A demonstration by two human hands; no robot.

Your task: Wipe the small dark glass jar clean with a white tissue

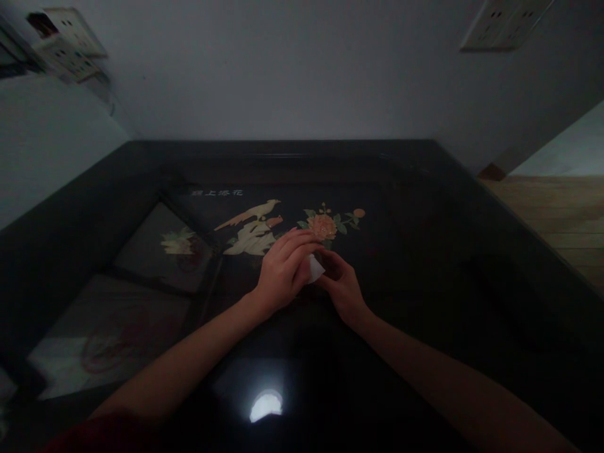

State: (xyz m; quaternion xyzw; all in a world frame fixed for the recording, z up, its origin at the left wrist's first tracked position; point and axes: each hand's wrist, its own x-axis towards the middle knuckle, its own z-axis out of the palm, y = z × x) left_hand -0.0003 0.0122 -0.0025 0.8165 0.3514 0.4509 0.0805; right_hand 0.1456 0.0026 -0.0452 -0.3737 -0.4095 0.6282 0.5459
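My left hand (pixel 287 267) and my right hand (pixel 343 286) meet above the middle of a glossy black tabletop (pixel 425 283). A small white piece of tissue or paper (pixel 316 269) pokes out between them; most of it is hidden by my fingers. The left fingers bend over it, with their tips against the right hand. My right fingers and thumb curl around its other side. Just beyond the hands lies a pink flower design (pixel 323 226) set into the tabletop. A bird design (pixel 250 214) sits to its left.
A pale wall (pixel 283 75) rises behind the tabletop. Power sockets show at the upper left (pixel 70 53) and upper right (pixel 504 25). Wooden flooring (pixel 561 214) lies to the right. A bright lamp reflection (pixel 267 404) glows on the near surface.
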